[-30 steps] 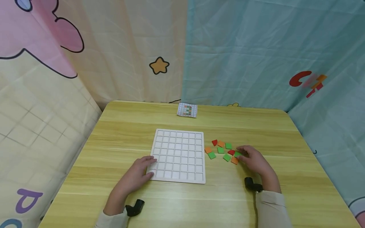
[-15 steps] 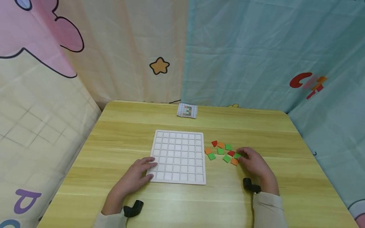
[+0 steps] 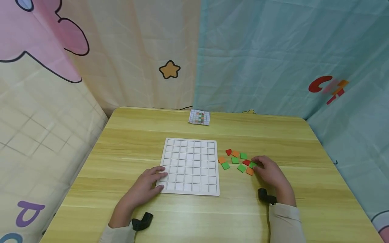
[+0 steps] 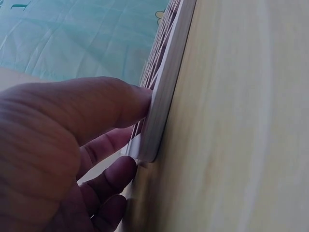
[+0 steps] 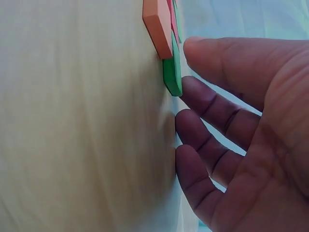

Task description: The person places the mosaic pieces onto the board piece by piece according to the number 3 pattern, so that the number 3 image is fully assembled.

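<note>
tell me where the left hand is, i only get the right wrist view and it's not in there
Observer: The left hand rests on the left edge of a white grid board, near its near corner.
Operator: ok and where are the coloured tiles against that board
Observer: Scattered on the table just to its right, between it and the right hand.
Operator: anything past the board, toward the far edge
Observer: A small card, printed with a partly coloured grid, lies near the table's far edge.
</note>
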A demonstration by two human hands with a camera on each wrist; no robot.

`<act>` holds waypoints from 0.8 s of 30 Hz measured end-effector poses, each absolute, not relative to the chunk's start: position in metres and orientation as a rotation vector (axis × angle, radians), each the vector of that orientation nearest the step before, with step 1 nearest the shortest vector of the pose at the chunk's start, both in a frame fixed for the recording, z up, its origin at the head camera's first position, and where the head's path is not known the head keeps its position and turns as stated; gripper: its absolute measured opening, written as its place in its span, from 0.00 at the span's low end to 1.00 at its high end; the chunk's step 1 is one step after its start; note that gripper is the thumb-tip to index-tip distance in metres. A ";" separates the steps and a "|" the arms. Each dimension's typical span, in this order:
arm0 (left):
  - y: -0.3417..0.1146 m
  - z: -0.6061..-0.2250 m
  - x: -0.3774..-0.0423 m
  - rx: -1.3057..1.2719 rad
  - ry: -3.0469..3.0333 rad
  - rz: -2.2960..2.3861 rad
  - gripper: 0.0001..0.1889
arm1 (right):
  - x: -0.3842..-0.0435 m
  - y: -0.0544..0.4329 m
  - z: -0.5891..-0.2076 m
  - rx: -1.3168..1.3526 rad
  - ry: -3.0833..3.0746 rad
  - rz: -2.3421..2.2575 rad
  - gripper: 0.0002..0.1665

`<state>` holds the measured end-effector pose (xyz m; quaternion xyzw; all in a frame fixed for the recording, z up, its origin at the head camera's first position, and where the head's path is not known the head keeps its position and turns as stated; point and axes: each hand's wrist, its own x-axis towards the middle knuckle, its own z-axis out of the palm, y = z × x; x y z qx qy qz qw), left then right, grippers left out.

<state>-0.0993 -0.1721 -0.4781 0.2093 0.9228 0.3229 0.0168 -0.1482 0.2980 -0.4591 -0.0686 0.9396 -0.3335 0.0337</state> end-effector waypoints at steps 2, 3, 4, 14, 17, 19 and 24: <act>-0.172 -0.479 -0.100 0.646 2.869 0.996 0.22 | -0.148 0.298 -0.459 -0.212 2.884 -1.030 0.16; -0.172 -0.479 -0.100 0.643 2.869 0.991 0.22 | -0.148 0.298 -0.460 -0.215 2.880 -1.033 0.16; -0.172 -0.479 -0.100 0.642 2.871 0.984 0.22 | -0.148 0.299 -0.459 -0.219 2.878 -1.033 0.15; -0.173 -0.479 -0.100 0.664 2.874 0.990 0.22 | -0.144 0.299 -0.453 -0.230 2.837 -1.068 0.11; -0.173 -0.479 -0.100 0.666 2.873 0.995 0.22 | -0.143 0.297 -0.452 -0.255 2.806 -1.057 0.09; -0.173 -0.480 -0.100 0.661 2.868 0.997 0.22 | -0.143 0.296 -0.452 -0.282 2.805 -1.045 0.09; -0.174 -0.481 -0.101 0.643 2.859 0.996 0.22 | -0.144 0.294 -0.453 -0.332 2.829 -1.012 0.09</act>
